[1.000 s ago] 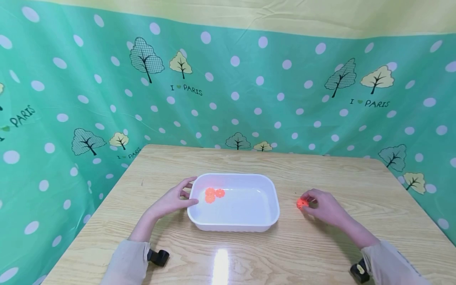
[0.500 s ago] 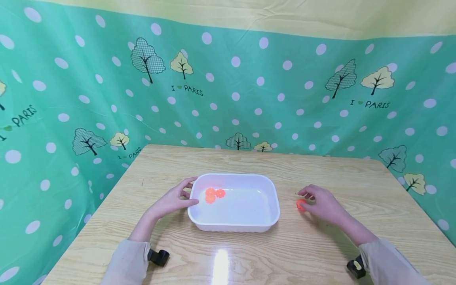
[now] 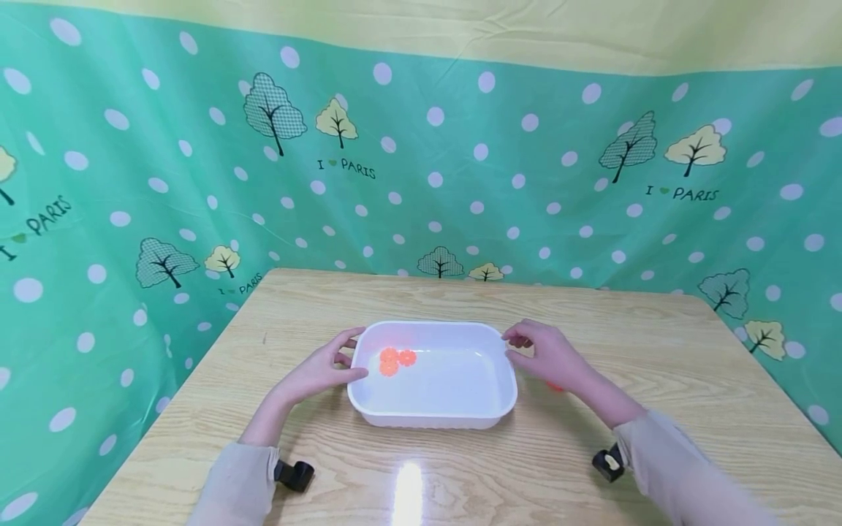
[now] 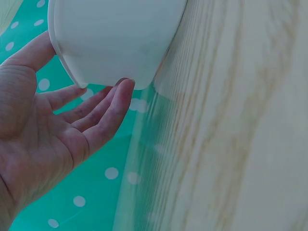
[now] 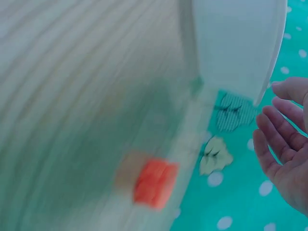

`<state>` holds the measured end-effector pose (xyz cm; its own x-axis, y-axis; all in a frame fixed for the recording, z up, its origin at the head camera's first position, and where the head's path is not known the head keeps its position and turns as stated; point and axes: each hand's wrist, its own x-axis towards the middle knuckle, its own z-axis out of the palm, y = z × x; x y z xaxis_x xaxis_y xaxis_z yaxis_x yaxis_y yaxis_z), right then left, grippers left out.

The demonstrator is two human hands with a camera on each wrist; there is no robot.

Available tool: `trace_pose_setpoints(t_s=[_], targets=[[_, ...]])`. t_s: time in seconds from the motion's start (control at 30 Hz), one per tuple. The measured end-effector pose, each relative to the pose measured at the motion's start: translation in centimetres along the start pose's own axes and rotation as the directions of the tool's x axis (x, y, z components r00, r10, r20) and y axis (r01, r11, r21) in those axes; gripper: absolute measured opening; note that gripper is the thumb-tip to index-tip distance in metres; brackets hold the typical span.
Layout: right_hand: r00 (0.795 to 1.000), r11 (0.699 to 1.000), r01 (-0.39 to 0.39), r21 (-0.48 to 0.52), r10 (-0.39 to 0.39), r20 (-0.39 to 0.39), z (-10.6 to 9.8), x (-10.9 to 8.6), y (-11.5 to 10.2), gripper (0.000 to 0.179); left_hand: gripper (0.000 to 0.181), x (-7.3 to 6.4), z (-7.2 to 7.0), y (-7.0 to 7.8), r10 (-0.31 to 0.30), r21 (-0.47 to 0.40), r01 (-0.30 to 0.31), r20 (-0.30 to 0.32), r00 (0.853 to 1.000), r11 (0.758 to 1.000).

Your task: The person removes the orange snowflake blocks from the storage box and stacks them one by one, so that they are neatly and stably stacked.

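A white plastic tub [image 3: 441,387] sits mid-table, with several small orange scalloped pieces [image 3: 389,361] grouped at the left of its floor. My left hand [image 3: 322,369] holds the tub's left end, thumb over the rim and fingers along the outside; in the left wrist view, the fingers [image 4: 113,113] reach under the rim. At the tub's right end is my right hand [image 3: 542,354], fingertips beside the rim, nothing held. The right wrist view has this hand's fingers [image 5: 276,130] loosely bent. An orange piece [image 5: 156,183] rests on the table, mostly hidden by the right wrist in the head view.
The wooden table [image 3: 316,292] runs back to a green dotted curtain [image 3: 473,161]. A black wrist camera [image 3: 294,475] is strapped on the left arm and another black camera [image 3: 608,463] on the right.
My right hand has let go of the orange piece and moved left to the tub's right rim. That piece stays on the table. The left hand and tub have not moved.
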<state>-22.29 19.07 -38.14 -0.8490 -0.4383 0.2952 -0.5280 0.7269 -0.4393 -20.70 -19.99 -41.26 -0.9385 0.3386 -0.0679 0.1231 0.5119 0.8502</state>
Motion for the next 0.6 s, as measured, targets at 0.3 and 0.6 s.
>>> trace_pose_setpoints(t_s=[0.3,0.6], targets=[[0.996,0.994,0.085,0.067,-0.087,0.02,1.9,2.4,-3.4,0.019,0.078,0.0,-0.1,0.3,-0.005,0.001,0.005,-0.003,1.0,1.0],[0.99,0.988,0.1,0.121,-0.111,0.088,4.0,4.4,-6.1,0.026,0.077,0.0,-0.1,0.3,-0.006,0.011,0.006,-0.006,1.0,1.0]])
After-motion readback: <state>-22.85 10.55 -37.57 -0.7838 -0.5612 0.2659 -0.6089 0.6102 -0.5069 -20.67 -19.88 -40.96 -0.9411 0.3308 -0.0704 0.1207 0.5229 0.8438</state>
